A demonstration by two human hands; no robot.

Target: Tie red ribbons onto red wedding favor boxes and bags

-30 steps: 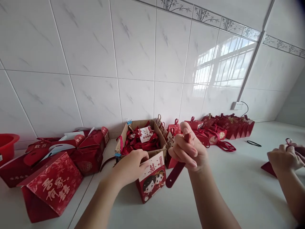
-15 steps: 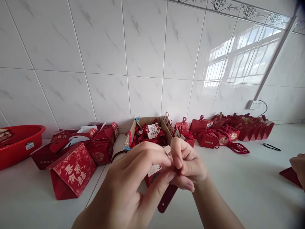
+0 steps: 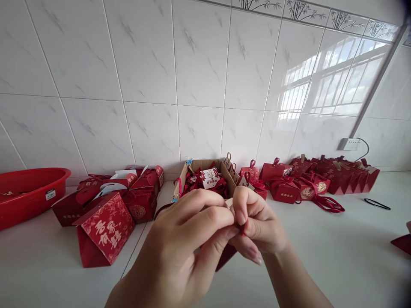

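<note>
In front of me, both my hands are closed fingertip to fingertip around a small red ribbon (image 3: 243,229). My left hand (image 3: 180,239) comes from the lower left, with its thumb and fingertips pinched at the ribbon's left side. My right hand (image 3: 260,224) pinches the same ribbon between thumb and curled forefinger. Beneath the fingers a dark red strip (image 3: 225,256) hangs down, mostly covered by the left hand. A pale card edge (image 3: 229,202) shows just behind the fingertips. The rest of what the hands hold is hidden.
A cardboard box (image 3: 230,174) of ribbons and tags stands by the wall. Red gift boxes (image 3: 105,231) are grouped at left beside a red basin (image 3: 32,201); more gift boxes (image 3: 284,190) line the right. A black loop (image 3: 377,204) lies near another person's red paper (image 3: 401,244).
The view has turned slightly left, so the surroundings sit further right. Less of the dark red strip shows under my hands. The other person's hand has mostly left the picture.
</note>
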